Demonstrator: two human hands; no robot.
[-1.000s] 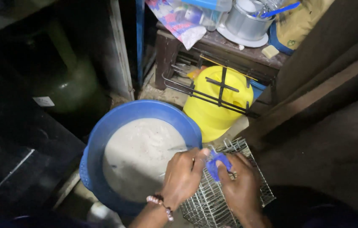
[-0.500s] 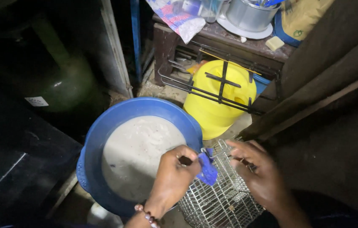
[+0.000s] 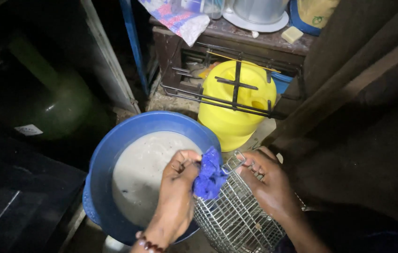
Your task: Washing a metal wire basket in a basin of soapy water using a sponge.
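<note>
My left hand [image 3: 176, 187] grips a crumpled blue cloth [image 3: 209, 174] and presses it against the upper corner of a wire mesh basket [image 3: 236, 215]. My right hand [image 3: 267, 185] holds the basket by its top rim, fingers hooked over the wire. The basket tilts against the edge of a blue basin [image 3: 114, 150] filled with cloudy grey water [image 3: 140, 173]. A beaded bracelet sits on my left wrist.
A yellow jerrycan [image 3: 236, 110] stands behind the basin with a black metal rack [image 3: 227, 91] leaning over it. A dark wooden table [image 3: 255, 40] above carries a metal pot, a soap bar and a patterned cloth. A green gas cylinder [image 3: 58, 107] is at the left.
The camera has moved closer. My left hand has shifted the blue cloth up to the basket's top corner, and my right hand has moved to hold the rim beside it.
</note>
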